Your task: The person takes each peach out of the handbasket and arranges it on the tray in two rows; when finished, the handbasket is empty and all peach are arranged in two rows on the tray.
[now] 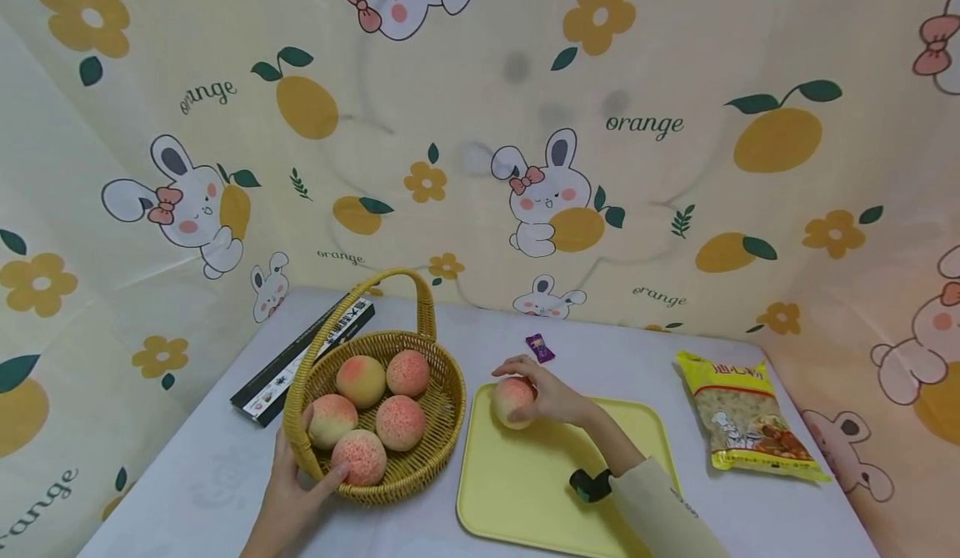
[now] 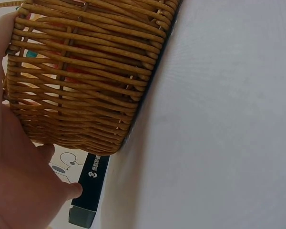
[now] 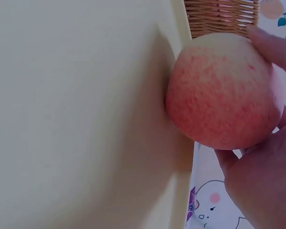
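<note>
A black box [image 1: 262, 374] slants beyond your left hand [image 1: 291, 491], which grips the near left side of the wicker basket [image 1: 420, 485] with five peaches [image 1: 400, 422] inside. A narrow strip of table [image 1: 420, 533] parts it from the yellow tray [image 1: 540, 491]. Your right hand [image 1: 553, 395] holds another peach [image 1: 512, 409] at the tray's far left corner; bare tray spreads toward you, and more table lies before the yellow bag [image 1: 750, 416]. The box bears small Chinese characters, the backdrop [image 1: 465, 82] repeats "orange", the bag has red Chinese characters on top.
</note>
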The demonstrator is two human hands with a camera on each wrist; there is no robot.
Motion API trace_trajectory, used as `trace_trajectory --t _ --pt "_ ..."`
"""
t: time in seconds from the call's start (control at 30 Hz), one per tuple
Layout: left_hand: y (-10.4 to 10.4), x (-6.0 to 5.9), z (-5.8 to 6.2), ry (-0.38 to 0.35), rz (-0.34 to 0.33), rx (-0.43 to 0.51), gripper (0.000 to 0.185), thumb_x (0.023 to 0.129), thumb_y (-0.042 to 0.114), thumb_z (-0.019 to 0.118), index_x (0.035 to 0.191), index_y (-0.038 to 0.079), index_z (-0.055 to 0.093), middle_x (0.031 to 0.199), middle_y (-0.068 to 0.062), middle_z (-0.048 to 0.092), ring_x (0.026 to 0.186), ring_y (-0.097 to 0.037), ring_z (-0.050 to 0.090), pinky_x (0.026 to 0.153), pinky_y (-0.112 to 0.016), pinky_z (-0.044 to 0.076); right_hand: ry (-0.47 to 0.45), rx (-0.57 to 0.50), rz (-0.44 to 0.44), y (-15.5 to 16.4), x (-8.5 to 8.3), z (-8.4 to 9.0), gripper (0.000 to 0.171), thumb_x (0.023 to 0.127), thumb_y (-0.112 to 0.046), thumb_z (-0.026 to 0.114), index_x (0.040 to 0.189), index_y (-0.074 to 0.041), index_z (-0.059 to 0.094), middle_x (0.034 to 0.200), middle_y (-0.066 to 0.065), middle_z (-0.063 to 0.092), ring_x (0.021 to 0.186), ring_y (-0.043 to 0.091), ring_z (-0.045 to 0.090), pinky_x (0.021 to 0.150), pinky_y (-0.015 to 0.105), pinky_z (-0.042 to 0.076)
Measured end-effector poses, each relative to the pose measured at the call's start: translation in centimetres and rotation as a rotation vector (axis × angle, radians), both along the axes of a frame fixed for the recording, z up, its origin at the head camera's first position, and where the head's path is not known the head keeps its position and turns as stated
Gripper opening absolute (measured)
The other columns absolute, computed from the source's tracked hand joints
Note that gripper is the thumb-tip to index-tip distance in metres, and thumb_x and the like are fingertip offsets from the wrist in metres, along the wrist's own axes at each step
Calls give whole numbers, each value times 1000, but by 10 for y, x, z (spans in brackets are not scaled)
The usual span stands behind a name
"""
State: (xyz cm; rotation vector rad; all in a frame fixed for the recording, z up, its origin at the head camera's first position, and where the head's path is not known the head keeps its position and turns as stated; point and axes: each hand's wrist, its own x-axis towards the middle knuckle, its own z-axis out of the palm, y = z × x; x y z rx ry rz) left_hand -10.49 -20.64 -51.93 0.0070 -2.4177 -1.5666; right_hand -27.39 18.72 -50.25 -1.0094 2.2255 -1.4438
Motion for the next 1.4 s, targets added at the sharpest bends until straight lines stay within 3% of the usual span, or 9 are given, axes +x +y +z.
trace_trajectory --t 0.37,0.73,0.97,1.17,1.4 --pt "-4 3 -2 -13 16 -11 98 85 15 81 161 26 19 162 -9 8 143 -43 16 107 -73 20 -56 9 35 -1 4 -5 65 78 -12 82 135 0 53 133 13 50 117 27 50 94 35 49" --pt "-2 4 -4 -19 2 25 97 86 15 80 161 25 19 162 -7 8 144 -40 14 108 -72 19 -57 -9 4 -8 1 -5 63 81 -7 80 135 5 51 134 16 51 114 27 53 89 31 52" --pt "-2 3 -6 9 -6 24 98 84 11 80 161 24 21 160 -9 11 142 -40 17 108 -70 21 -41 -16 16 -7 -3 -1 62 81 -6 78 136 5 51 136 25 48 123 35 48 101 41 47" --pt "-3 1 -5 27 -15 19 98 83 9 81 160 21 21 160 -12 12 142 -43 18 107 -72 20 -1 -67 45 -14 -10 16 57 82 -3 72 135 1 52 136 26 47 130 50 39 111 59 32" --pt "-4 0 -2 33 -13 4 99 82 10 82 160 19 22 160 -13 11 142 -45 17 106 -74 20 41 -77 74 -49 -17 50 56 84 2 75 135 -2 54 133 12 54 128 33 47 110 54 36"
